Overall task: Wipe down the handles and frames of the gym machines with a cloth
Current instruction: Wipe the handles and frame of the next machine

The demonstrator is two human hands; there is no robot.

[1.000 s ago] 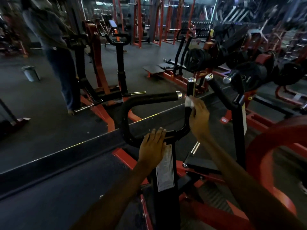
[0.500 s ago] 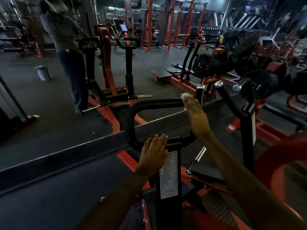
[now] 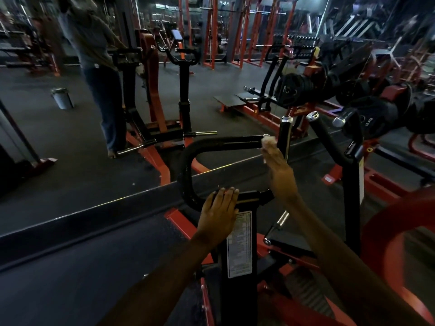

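I look down at a gym machine with a black, smooth, tubular handle [image 3: 219, 147] that curves up from the post in a rounded C and ends in a straight horizontal bar. My right hand [image 3: 280, 175] reaches forward and presses a small, pale, crumpled cloth [image 3: 269, 142] against the tip of that bar; the cloth is bunched under my fingertips, though I cannot tell how the fingers close around it. My left hand [image 3: 219, 215] lies flat, fingers straight and together, on the black upright post [image 3: 237, 290], gripping nothing. A white rectangular label [image 3: 239, 245] with fine print runs down the post just beside that hand. Two more black padded grips with shiny metal end caps [image 3: 286, 119] rise near the cloth. The base frame [image 3: 388, 234] is glossy orange-red steel. Farther off, another person [image 3: 98, 67] stands on the dark rubbery floor, near a small grey bucket [image 3: 62, 98].
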